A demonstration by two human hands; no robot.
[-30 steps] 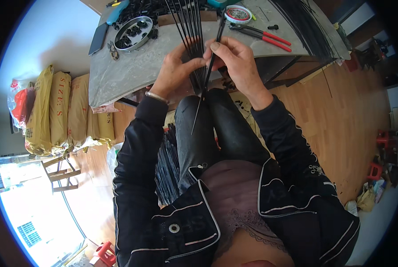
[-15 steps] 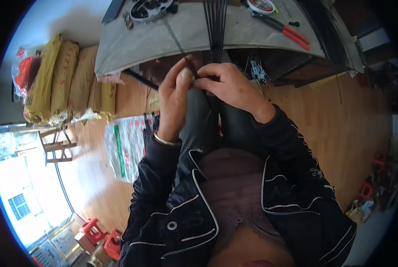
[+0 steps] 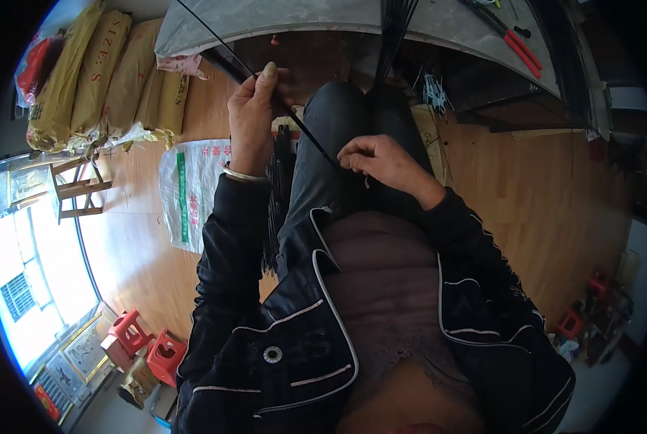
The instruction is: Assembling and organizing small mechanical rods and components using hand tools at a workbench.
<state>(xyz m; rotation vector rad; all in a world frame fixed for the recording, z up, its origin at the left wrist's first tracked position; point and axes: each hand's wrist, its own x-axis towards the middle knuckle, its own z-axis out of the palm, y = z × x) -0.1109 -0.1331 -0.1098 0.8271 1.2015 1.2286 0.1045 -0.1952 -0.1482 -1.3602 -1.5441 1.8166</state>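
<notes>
Right hand has dropped toward the lap and away from the left hand since half a second ago — and the black rod now stretches long between them!

Look at that slant: its long axis runs from the upper left, over the grey table, down to the lower right, near end pointing at the right fingertips above the left thigh. Left thumb and fingers are clamped round the rod partway along; right thumb and fingers bunch together at its lower end — whether they pinch it, I can't tell. Beyond, a bundle of black rods stands steeper, leaning over the table edge.
</notes>
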